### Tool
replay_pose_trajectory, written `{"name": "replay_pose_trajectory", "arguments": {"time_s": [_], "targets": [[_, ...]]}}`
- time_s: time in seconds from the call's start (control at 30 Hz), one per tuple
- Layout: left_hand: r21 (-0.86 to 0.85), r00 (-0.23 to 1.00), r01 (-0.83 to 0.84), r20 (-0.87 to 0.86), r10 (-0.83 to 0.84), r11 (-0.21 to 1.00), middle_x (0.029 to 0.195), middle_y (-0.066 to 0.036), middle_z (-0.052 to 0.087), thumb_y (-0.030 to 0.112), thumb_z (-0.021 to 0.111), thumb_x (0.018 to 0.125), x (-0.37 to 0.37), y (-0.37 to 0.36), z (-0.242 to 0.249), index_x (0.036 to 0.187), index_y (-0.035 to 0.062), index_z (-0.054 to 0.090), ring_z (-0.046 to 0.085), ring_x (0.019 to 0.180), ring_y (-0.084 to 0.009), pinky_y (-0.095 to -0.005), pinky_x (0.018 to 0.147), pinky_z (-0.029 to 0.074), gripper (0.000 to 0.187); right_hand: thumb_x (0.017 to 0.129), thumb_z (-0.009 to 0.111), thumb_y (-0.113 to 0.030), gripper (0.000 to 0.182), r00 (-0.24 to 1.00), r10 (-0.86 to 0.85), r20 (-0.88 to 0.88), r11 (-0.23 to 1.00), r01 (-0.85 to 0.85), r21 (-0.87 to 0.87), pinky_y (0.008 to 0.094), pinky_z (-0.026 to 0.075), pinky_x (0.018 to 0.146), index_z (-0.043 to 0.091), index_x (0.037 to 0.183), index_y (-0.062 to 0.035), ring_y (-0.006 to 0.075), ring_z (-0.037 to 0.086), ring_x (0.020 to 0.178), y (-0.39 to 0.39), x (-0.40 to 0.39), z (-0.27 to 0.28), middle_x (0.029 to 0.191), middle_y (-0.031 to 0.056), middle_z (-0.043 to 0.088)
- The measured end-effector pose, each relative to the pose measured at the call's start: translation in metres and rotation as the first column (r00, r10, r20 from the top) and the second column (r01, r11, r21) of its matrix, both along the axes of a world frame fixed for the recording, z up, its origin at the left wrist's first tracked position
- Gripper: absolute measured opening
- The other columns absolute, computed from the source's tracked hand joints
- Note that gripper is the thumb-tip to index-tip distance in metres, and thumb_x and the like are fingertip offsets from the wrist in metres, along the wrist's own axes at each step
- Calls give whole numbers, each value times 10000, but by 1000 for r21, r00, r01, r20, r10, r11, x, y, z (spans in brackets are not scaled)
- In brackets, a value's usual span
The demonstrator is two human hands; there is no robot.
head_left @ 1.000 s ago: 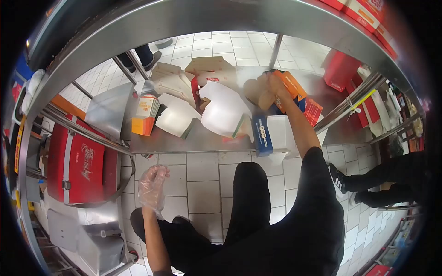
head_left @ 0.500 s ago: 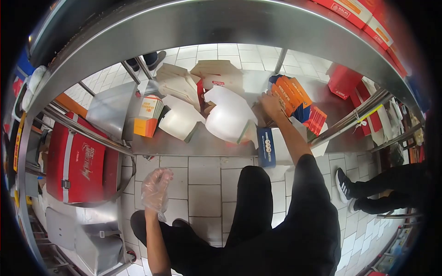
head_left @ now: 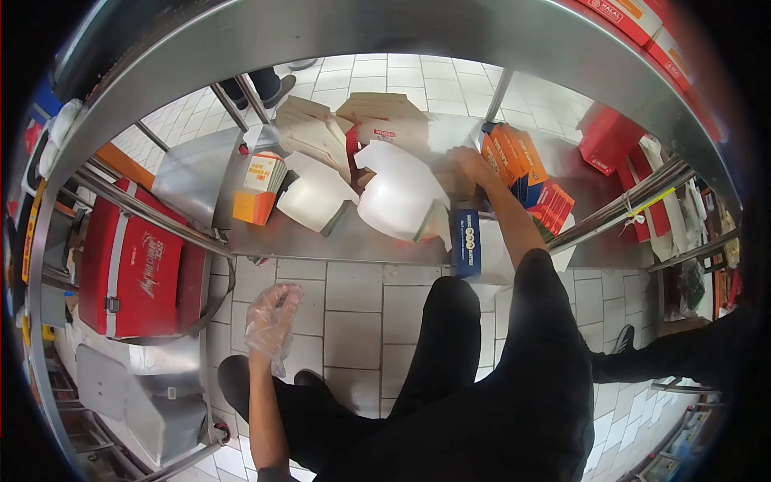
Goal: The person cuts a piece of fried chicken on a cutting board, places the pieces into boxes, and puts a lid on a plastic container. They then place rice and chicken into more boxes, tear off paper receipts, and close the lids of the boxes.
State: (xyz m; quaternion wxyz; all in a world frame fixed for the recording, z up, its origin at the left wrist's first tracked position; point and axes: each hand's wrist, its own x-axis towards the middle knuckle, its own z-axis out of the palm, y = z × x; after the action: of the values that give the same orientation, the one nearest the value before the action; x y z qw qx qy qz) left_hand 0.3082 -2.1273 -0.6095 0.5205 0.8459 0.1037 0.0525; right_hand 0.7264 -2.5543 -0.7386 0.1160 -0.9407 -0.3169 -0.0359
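Observation:
My left hand (head_left: 274,320), in a clear plastic glove, hangs over the floor tiles in front of the shelf. Its fingers are curled in, and nothing shows in them. Bare, my right hand (head_left: 467,167) reaches onto the low metal shelf (head_left: 321,245), beside a stack of orange and blue printed cartons (head_left: 514,161). Its fingers are blurred, so their grip cannot be made out. Left of that hand lie white folded box blanks (head_left: 401,193) and a smaller white stack (head_left: 313,193). Below it stands a blue and white box (head_left: 466,241).
Orange and white cartons (head_left: 259,189) stand at the shelf's left, brown box blanks (head_left: 385,120) behind. A red carton (head_left: 606,136) sits at the right. Metal posts and an upper shelf (head_left: 361,32) frame the space. A red bag (head_left: 136,273) is left; another person's leg (head_left: 666,353) is right.
My right hand has shifted slightly left, away from the orange cartons. My left hand stays curled in nearly the same place. The other person's legs at the right have moved.

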Motion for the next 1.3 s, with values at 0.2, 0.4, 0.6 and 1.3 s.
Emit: {"name": "replay_pose_trajectory", "arguments": {"time_s": [0.2,0.4,0.6,1.3], "targets": [[101,999,-50,-18,52,994,944,-115,690,316,679,918,1,5,-13,1038,38,703,657,844,-201,-325,792,511,305,870,515,-135,431,995,-64,-72,994,71,87,426,460,993,571,1284,-28,382,573,1132,-12,12,3,1202,221,617],[38,997,-74,39,73,997,939,-102,688,271,688,919,2,13,-21,1060,31,694,652,847,-180,-320,793,512,278,725,566,-54,607,999,5,-45,977,4,212,419,440,1034,523,1330,-11,396,564,1171,-16,19,23,1283,251,585],[5,996,-85,15,85,996,939,-77,681,235,700,913,1,10,-13,1055,31,689,643,853,-153,-304,787,511,248,834,518,-78,486,982,-9,-189,965,58,256,418,488,955,517,1310,15,367,623,1091,-22,31,13,1137,262,645],[154,992,-73,112,56,985,941,-117,695,242,685,916,2,6,9,1074,39,678,661,802,-208,-326,763,532,257,893,649,-134,369,901,-333,278,878,189,439,333,519,789,614,1250,-46,278,668,867,-47,-83,163,1003,135,695]]}}
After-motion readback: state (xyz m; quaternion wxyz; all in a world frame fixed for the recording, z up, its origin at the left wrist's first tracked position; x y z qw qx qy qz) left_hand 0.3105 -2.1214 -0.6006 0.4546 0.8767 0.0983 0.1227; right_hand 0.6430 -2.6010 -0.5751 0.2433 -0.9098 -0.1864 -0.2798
